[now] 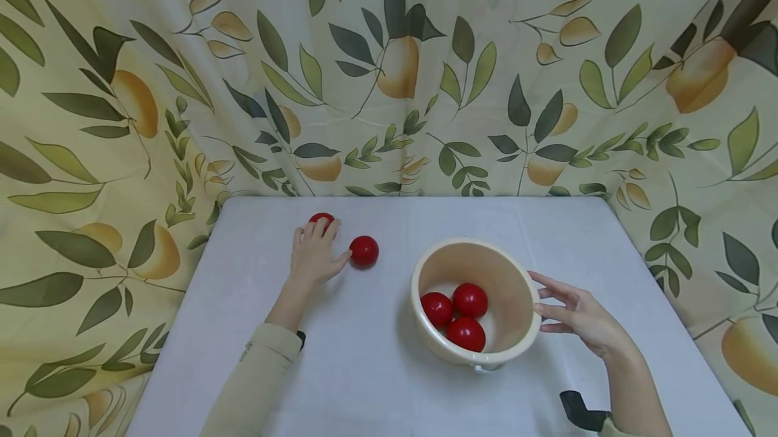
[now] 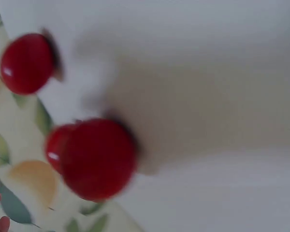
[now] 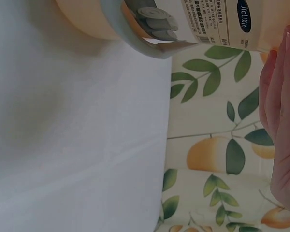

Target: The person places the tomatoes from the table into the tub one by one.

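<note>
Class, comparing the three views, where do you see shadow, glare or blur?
Head view: fairly crisp, with a soft shadow left of the bucket; left wrist view: dim, the largest red ball blurred, a broad shadow on the white table surface and a small glint on the upper-left ball; right wrist view: lettering on the printed label partly readable, soft shadow at left.

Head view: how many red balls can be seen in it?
5: three red balls inside the bucket, one right of the left hand, one partly covered by its fingers. More may be hidden beneath that hand.
</note>
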Tool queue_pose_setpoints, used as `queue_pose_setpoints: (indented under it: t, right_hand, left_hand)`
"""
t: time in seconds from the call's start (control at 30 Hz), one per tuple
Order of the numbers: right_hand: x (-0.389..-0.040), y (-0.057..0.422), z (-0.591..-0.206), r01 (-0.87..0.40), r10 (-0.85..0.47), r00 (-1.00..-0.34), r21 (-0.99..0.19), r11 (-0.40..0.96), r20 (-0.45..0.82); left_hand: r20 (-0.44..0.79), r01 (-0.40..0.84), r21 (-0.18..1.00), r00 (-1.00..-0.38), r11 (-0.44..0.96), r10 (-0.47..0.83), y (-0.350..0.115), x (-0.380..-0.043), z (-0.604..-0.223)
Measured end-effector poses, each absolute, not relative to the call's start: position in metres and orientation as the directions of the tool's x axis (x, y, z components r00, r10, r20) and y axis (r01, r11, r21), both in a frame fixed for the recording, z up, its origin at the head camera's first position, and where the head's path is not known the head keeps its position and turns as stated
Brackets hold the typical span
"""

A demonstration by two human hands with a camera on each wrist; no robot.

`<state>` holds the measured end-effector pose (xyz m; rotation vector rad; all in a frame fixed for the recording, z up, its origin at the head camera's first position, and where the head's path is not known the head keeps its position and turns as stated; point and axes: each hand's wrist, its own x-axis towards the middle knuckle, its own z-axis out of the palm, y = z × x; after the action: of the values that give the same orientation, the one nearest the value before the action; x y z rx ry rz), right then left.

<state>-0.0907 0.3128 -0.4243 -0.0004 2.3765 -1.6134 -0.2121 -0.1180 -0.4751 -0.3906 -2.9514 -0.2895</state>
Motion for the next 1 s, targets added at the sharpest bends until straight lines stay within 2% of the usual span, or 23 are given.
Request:
queue_pose_setpoints:
  t: [0.13,0.27,0.63,1.0]
  right_hand:
    - [-0.091,0.313,-0.424,0.145,-0.154,-0.964,-0.914,0.379,-0.216]
    - [-0.091,0.313,-0.424,0.147,-0.152,-0.964,-0.913,0.380,-0.218]
    - [-0.091,0.313,-0.423,0.151,-0.150,-0.963,-0.913,0.380,-0.222]
    - [-0.090,0.313,-0.424,0.152,-0.143,-0.965,-0.912,0.382,-0.221]
  left_hand:
    - [0.105,0.131,0.222,-0.988,0.966,0.110,-0.149,-0.210,-0.495]
    - [0.038,0.044,0.253,-0.999,0.967,0.035,-0.168,-0.205,-0.508]
    - [-0.015,0.001,0.281,-1.000,0.960,0.006,-0.183,-0.199,-0.539]
    - [-0.007,-0.019,0.272,-1.000,0.962,-0.018,-0.182,-0.199,-0.548]
